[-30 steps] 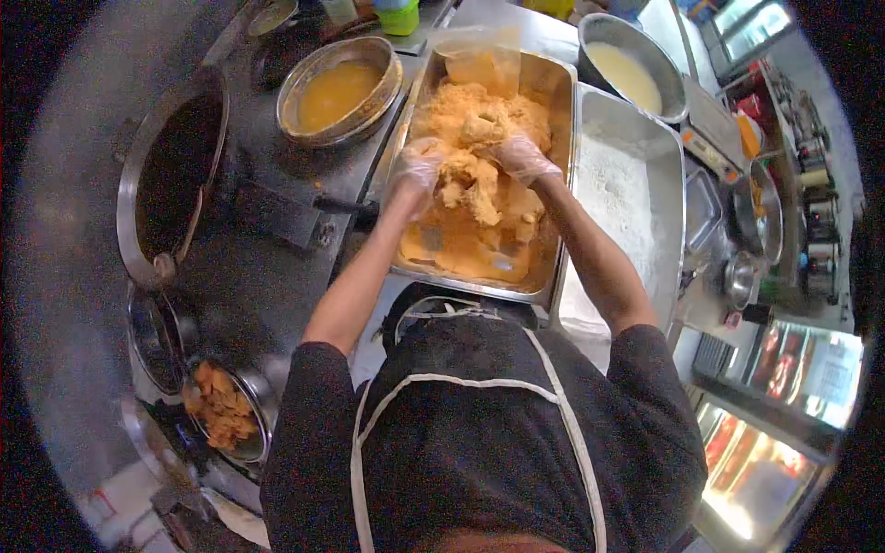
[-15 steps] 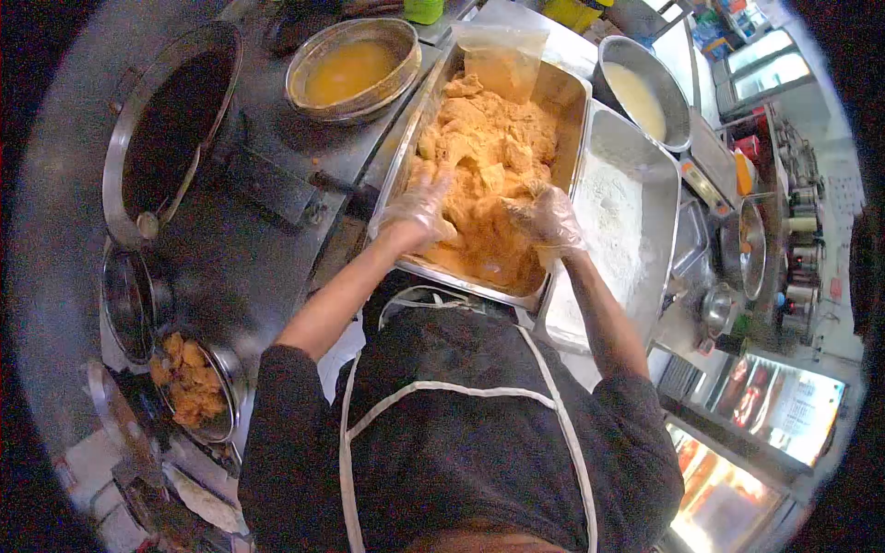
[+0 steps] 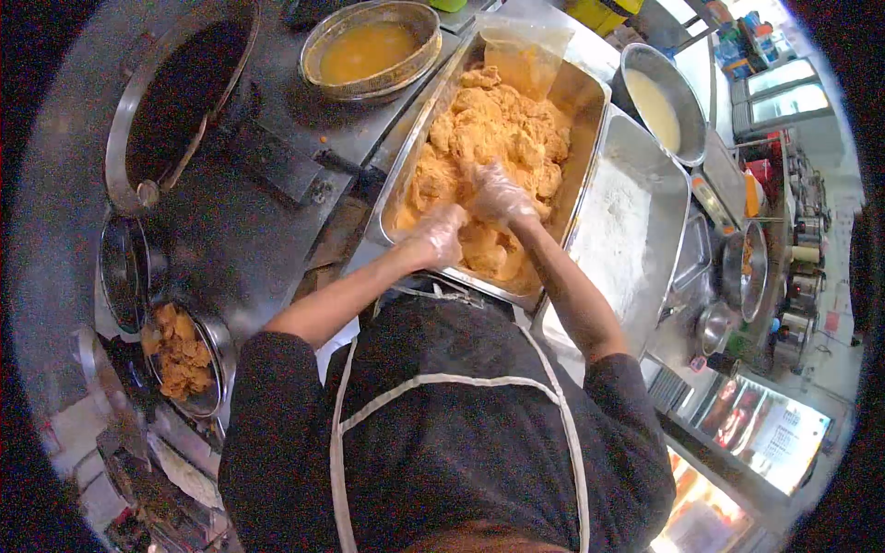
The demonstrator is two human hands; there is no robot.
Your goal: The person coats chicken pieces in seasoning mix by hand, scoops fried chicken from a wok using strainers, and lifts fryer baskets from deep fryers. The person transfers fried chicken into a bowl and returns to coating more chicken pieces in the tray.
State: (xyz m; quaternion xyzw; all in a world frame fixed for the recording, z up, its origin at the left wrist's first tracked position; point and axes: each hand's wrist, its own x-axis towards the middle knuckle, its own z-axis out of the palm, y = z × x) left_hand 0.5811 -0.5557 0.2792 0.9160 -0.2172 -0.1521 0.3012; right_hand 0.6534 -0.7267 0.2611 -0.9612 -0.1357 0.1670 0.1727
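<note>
A deep metal tray (image 3: 597, 138) holds a heap of orange coated pieces (image 3: 516, 129) in orange powder. My left hand (image 3: 442, 234), in a clear plastic glove, is at the tray's near left part, its fingers bent down into the coating. Just right of it and farther in, my right hand (image 3: 501, 195), also gloved, presses against the heap with its fingers partly sunk in. What either hand grips is hidden. A clear plastic bag or tub (image 3: 525, 51) with orange powder stands at the tray's far end.
Right of the tray is a tray of white flour (image 3: 613, 217), with a bowl of pale batter (image 3: 653, 106) behind it. A bowl of yellow liquid (image 3: 369, 51) sits at the back left. Farther left are a large dark pan (image 3: 189, 101) and a bowl of fried pieces (image 3: 184, 355).
Both hands, apart over the heap half a second ago, are now closer together. My right hand has moved left and inward. The view has shifted slightly.
</note>
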